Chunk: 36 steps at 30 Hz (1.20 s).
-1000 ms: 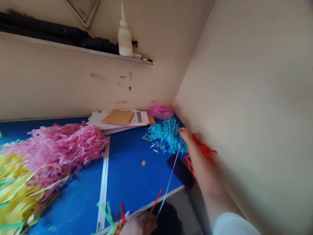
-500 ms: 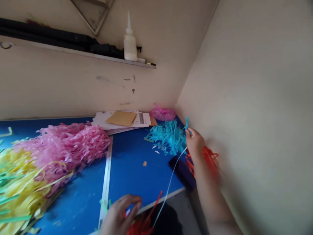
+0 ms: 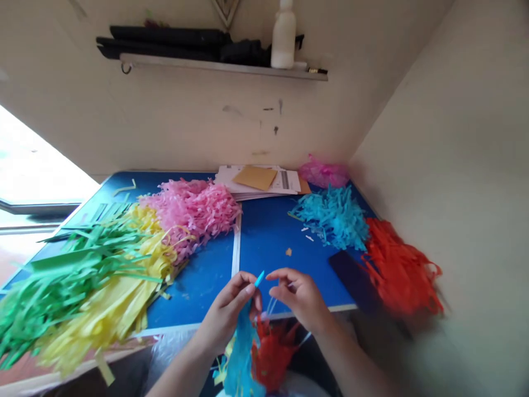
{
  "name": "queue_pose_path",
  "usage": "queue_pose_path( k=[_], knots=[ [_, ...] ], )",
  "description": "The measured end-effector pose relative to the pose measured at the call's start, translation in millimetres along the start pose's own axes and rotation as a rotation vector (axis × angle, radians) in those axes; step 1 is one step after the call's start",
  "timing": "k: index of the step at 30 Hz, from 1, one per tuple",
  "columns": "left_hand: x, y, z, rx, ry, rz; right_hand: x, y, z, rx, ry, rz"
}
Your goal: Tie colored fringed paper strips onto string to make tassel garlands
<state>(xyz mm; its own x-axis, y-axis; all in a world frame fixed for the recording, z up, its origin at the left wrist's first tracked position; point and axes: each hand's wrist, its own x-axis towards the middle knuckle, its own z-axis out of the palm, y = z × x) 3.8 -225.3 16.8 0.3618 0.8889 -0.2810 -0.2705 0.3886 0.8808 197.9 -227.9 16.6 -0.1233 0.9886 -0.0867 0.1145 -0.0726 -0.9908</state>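
Up close, the left hand and the right hand meet low over the near edge of the bench. The left fingers look pinched together on a thin blue paper strip. Its tip pokes up, maybe because a tight pinch keeps it from slipping. The right fingers are apart, curved just beside it. Under the hands hang a blue paper fringe and a red paper fringe, with a thin white string going up by them. Farther off, cut paper lies in heaps by color — a green heap, a yellow heap and a pink heap on the left, a blue heap and a red heap on the right — likely so the colors stay apart. Past them lie some papers, and a shelf up high holds a white bottle.
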Motion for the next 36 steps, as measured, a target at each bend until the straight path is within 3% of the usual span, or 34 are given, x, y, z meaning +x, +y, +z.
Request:
queue_pose_path(
  k=[6,17,22,25,28,32,34,36],
  knots=[
    [2.1,-14.8,5.7,0.108,0.045,0.066,8.6,13.0,29.7,-0.047,0.055,-0.019],
    [6.1,-26.4,0.0,0.206,0.054,0.116,6.6,15.0,24.7,-0.154,0.062,-0.082],
    [5.2,-32.6,1.8,0.549,0.388,0.406,4.2,16.9,30.1,-0.303,0.177,-0.174],
    [2.0,-32.7,2.9,0.573,0.408,0.463,3.5,17.0,29.5,-0.282,0.142,-0.156],
    [1.6,-28.7,3.4,0.449,0.292,0.368,6.2,19.5,27.3,-0.188,0.012,-0.07],
    [4.1,-25.5,0.1,0.314,0.175,0.169,11.9,26.7,25.3,-0.141,0.075,-0.005],
    [4.4,-25.1,-4.0,0.247,0.145,0.051,13.5,28.8,22.6,0.0,0.02,0.018],
    [4.6,-24.5,-9.1,0.046,0.113,-0.123,13.3,28.8,19.2,0.174,-0.085,0.038]
  ],
)
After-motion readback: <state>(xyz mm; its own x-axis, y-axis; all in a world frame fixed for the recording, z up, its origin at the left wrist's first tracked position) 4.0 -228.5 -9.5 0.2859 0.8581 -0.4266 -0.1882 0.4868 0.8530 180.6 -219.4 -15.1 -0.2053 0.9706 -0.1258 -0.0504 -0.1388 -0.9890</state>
